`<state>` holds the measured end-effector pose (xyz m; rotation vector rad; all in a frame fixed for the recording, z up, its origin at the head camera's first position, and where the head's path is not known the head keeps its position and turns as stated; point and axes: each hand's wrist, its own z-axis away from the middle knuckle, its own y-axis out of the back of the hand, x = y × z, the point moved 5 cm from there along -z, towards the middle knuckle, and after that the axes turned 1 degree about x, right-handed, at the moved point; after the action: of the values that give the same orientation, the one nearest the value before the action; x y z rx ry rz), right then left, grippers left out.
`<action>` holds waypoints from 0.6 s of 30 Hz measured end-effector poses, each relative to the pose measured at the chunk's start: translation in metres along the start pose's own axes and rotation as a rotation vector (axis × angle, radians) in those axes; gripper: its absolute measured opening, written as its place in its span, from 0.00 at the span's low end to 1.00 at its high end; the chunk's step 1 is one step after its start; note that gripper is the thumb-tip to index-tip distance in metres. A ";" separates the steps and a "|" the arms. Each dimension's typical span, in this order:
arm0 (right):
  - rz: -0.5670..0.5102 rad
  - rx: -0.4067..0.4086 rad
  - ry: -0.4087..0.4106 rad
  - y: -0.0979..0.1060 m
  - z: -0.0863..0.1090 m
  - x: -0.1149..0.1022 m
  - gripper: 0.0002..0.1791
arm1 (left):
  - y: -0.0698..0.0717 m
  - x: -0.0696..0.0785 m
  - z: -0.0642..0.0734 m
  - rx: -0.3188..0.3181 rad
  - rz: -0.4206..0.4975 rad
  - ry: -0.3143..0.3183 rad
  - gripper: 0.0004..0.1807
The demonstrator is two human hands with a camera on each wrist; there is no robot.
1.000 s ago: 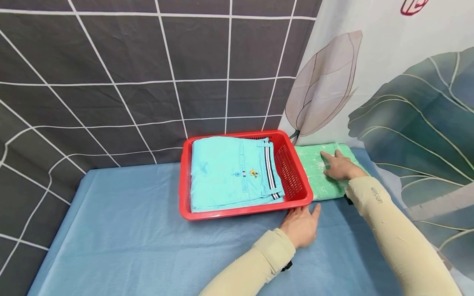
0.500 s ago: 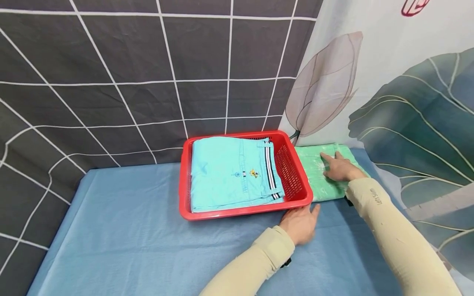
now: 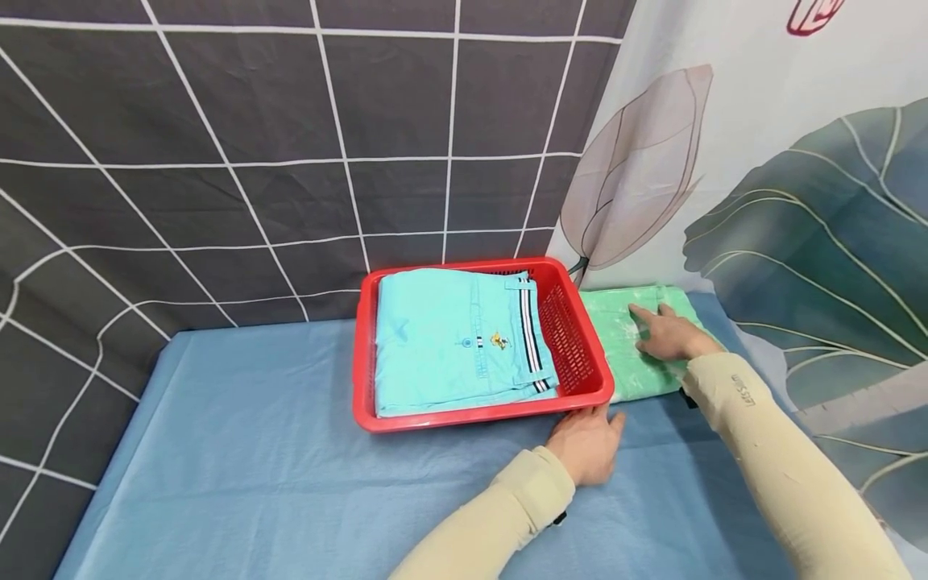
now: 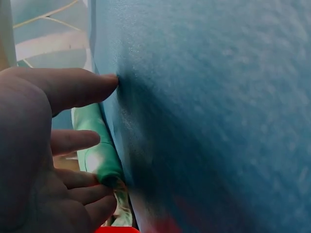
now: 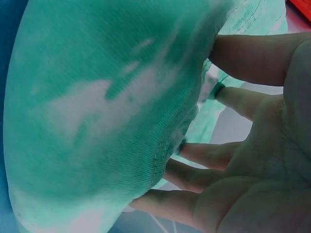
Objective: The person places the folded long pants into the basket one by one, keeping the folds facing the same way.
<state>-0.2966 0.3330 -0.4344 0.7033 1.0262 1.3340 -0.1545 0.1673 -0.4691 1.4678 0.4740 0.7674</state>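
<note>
My right hand (image 3: 670,334) rests on a folded green-and-white garment (image 3: 616,342) to the right of the red basket (image 3: 478,416). In the right wrist view its spread fingertips touch the stitched edge of the green cloth (image 5: 97,131). At the basket's front right corner is my left hand (image 3: 586,451), its fingertips hidden under the rim. Seen from the left wrist, the thumb (image 4: 73,88) is straight, its tip at the blue sheet, and the other fingers are only slightly bent. Folded light-blue trousers (image 3: 428,346) with a striped waistband lie inside the basket.
Blue sheeting (image 3: 275,467) covers the surface under everything. Behind it hangs a dark grey cloth (image 3: 384,105) with white grid lines. A white curtain (image 3: 739,48) with leaf prints closes off the right side, right by the green garment.
My right hand has shifted very slightly right and toward the front, and the green garment's front edge sits a little nearer. The left hand and basket stay nearly as they were.
</note>
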 end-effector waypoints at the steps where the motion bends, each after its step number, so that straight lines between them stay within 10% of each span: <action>1: 0.002 -0.004 0.002 0.000 0.001 0.000 0.41 | 0.000 0.000 0.001 -0.002 0.000 -0.005 0.30; 18: 0.057 -0.031 -0.001 -0.004 0.020 -0.003 0.43 | 0.003 -0.005 0.013 -0.038 -0.013 -0.050 0.37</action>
<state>-0.2763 0.3328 -0.4289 0.7145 0.9884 1.3961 -0.1489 0.1547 -0.4663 1.4438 0.4281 0.7244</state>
